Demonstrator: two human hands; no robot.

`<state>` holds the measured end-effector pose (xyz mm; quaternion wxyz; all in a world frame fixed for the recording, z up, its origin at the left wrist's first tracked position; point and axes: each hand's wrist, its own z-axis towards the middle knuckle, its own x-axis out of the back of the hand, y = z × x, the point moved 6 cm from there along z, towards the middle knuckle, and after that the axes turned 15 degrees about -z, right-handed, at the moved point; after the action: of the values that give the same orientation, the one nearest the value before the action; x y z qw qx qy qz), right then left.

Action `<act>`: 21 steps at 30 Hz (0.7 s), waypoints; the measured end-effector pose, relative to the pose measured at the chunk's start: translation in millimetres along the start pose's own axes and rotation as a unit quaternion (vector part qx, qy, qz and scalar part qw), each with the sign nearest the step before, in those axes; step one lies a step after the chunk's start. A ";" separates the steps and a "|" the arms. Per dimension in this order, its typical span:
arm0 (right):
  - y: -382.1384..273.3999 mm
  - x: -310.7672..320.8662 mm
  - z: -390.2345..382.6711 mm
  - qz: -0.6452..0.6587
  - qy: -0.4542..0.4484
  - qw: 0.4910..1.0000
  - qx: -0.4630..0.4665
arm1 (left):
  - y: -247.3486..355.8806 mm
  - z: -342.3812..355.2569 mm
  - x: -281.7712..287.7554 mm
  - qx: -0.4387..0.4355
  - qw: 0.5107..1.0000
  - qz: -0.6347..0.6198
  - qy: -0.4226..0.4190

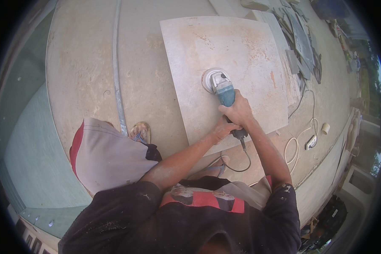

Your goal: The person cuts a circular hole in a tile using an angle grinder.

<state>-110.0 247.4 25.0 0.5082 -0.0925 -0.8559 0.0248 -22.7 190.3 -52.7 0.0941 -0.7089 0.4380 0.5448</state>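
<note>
Both hands are closed around a teal and silver angle grinder (225, 93). My right hand (239, 111) wraps the front of its body, just behind the metal head. Farther back, my left hand (223, 129) grips the dark rear end, close below the right one. The grinder's round pale disc (209, 79) lies over a large light tile (199, 51) and seems to touch it. Reddish-brown patches mark the tile's far and right parts. From the grinder's rear a dark cord (246, 157) loops down toward my feet.
Stacked slabs (279, 63) lie along the tile's right edge, with grey offcut strips (300, 40) beyond. A pale cable (295, 148) coils to the right beside a power socket (311, 142). A long grey pipe (116, 63) runs along the floor at left, near my sandalled foot (140, 132).
</note>
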 end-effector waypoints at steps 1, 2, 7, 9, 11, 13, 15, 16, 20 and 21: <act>0.9 -1.2 0.6 0.002 0.001 1.000 0.001 | 1.7 -2.2 -1.7 -0.002 1.000 -0.002 0.003; 1.5 -2.0 0.9 0.005 0.001 1.000 0.002 | 3.1 -3.6 -2.6 -0.003 1.000 -0.003 0.007; -0.5 -0.3 0.5 0.003 0.006 1.000 0.001 | 5.0 -3.9 -3.5 -0.020 1.000 -0.019 0.015; -1.0 -0.2 0.5 0.002 0.005 1.000 -0.002 | 4.5 -3.3 -2.8 -0.020 1.000 -0.015 0.013; -1.9 -0.5 0.5 0.001 0.003 1.000 -0.003 | 0.2 0.3 2.8 0.000 1.000 0.014 -0.006; -1.3 -1.4 1.0 -0.002 0.003 1.000 -0.003 | -0.2 0.5 2.9 -0.001 1.000 0.008 -0.007; -0.6 -2.2 1.3 -0.004 0.005 1.000 -0.002 | 1.6 -1.0 1.2 -0.010 1.000 -0.010 0.001; -0.2 -2.5 1.2 -0.004 0.006 1.000 -0.002 | 3.3 -2.9 -1.4 -0.018 0.999 -0.024 0.011; -1.8 -1.9 0.6 -0.008 0.006 1.000 -0.003 | -1.1 0.0 3.7 -0.004 1.000 -0.002 -0.002; -2.1 -1.7 0.4 -0.008 0.005 1.000 -0.002 | -0.6 -0.3 3.6 -0.003 1.000 0.000 0.000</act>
<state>-109.8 245.1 23.6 0.5127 -0.0871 -0.8540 0.0183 -22.0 188.6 -55.9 0.0923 -0.7090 0.4367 0.5461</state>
